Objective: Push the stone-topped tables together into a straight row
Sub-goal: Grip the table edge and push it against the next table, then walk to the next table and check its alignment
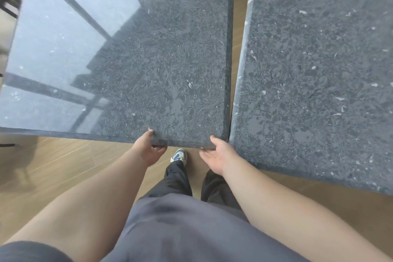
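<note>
Wooden floor (63, 161) shows through a narrow wedge-shaped gap between two stone-topped surfaces. Left surface (159, 59) lies just beside the right surface (319, 70), nearly touching at its near corner. My left hand (150, 150) and right hand (214, 155) both grip the left surface's near edge, thumbs on top.

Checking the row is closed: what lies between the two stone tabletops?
Only bare wooden floor shows between the left table and right table, in the head view.

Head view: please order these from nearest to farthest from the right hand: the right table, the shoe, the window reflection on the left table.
From the right hand:
1. Right table: its near corner lies just right of the hand.
2. Shoe: on the floor, left of the hand, between both hands.
3. Window reflection: far left on the left table.
</note>
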